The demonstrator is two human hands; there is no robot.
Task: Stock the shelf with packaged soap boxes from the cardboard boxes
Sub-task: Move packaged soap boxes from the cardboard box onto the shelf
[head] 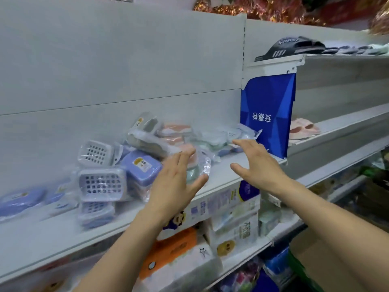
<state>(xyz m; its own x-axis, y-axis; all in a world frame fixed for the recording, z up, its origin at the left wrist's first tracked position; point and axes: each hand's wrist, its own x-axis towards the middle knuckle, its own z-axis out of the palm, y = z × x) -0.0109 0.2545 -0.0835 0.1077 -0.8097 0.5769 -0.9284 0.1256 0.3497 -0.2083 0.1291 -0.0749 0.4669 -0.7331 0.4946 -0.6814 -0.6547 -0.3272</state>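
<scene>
Several plastic-wrapped soap boxes (139, 163) in purple, white, pink and green lie heaped on the white shelf (223, 175). My left hand (176, 180) reaches over the shelf edge with straight fingers, just in front of a wrapped green and pink soap box (194, 167); contact is unclear. My right hand (256, 161) hovers to the right with fingers spread, its fingertips near a wrapped pale soap box (231, 133), holding nothing. Both forearms stretch up from the bottom of the view.
A blue carton (267, 114) stands upright at the shelf's right end. Black slippers (290, 47) lie on the upper right shelf, pink slippers (303, 129) below them. Tissue packs (231, 224) fill the shelf underneath. A cardboard box (328, 256) sits low right.
</scene>
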